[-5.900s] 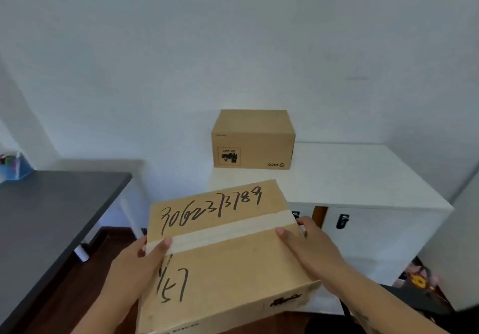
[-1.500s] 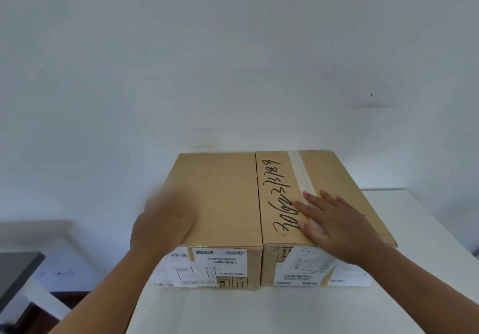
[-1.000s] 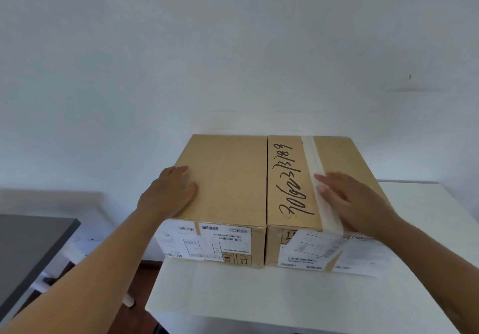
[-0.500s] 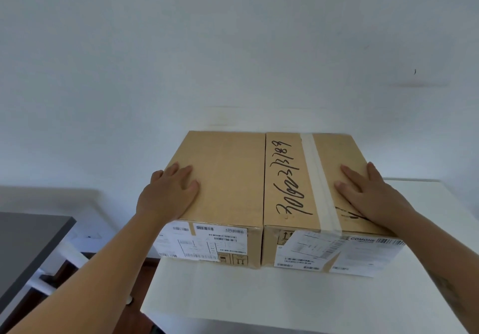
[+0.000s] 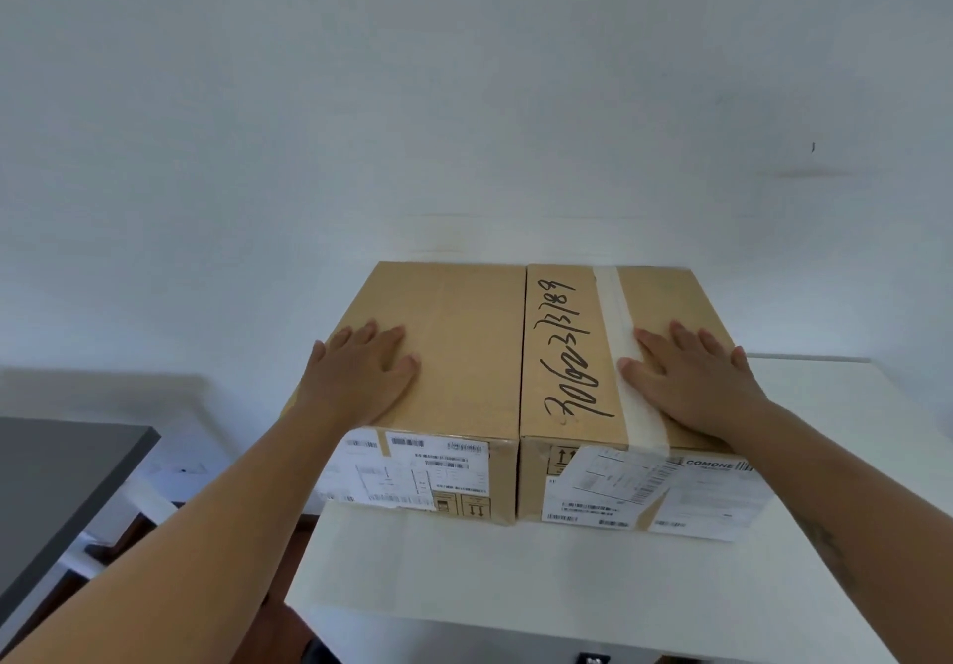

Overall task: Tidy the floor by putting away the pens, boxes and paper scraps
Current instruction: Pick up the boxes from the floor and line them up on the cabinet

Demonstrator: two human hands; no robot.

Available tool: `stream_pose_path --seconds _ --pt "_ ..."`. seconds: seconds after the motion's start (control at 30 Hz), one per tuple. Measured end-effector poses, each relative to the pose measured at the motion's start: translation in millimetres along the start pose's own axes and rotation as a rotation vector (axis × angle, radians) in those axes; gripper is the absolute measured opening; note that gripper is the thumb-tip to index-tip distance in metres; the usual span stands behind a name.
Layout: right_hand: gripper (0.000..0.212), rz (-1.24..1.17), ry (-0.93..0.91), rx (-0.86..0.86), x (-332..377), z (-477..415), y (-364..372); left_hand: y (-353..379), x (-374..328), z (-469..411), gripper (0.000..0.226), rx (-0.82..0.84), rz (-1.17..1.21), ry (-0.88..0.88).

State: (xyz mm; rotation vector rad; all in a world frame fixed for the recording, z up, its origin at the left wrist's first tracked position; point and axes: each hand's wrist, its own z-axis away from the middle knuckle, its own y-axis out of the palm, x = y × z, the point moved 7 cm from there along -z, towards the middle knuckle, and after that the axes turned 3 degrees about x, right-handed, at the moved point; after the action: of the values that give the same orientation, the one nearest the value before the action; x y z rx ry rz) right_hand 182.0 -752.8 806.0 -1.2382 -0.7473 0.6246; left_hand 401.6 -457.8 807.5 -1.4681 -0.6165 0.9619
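Two brown cardboard boxes stand side by side on a white cabinet top (image 5: 515, 576), their sides touching, against the white wall. The left box (image 5: 459, 343) is plain on top with shipping labels on its front. The right box (image 5: 567, 333) has a handwritten number and a strip of pale tape along its top. My left hand (image 5: 361, 374) lies flat, fingers apart, on the left box's top near its left edge. My right hand (image 5: 691, 380) lies flat on the right box's top, over the tape. Neither hand grips anything.
A dark grey desk (image 5: 56, 488) stands at the lower left, with a gap of brown floor (image 5: 129, 534) between it and the cabinet. The cabinet top stretches to the right of the boxes (image 5: 835, 405).
Earlier I carried the numbered box with both hands; it now stands beside the other box. In the last second my right hand slid right across the box top, and both hands rest flat.
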Motion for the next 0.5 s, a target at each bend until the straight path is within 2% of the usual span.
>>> stream_pose_path --seconds 0.1,0.2,0.37,0.5 --pt "0.07 -0.103 -0.088 -0.039 35 -2 -8 -14 8 15 0.06 -0.062 0.062 -0.005" --pt "0.077 -0.146 -0.27 -0.088 101 7 -8 -27 38 44 0.058 -0.113 0.141 -0.053" --pt "0.073 -0.115 -0.516 -0.021 231 36 16 -35 137 118 0.058 -0.219 0.233 -0.214" --pt "0.063 -0.103 -0.717 0.034 339 87 49 -32 225 216 0.055 -0.283 0.306 -0.385"
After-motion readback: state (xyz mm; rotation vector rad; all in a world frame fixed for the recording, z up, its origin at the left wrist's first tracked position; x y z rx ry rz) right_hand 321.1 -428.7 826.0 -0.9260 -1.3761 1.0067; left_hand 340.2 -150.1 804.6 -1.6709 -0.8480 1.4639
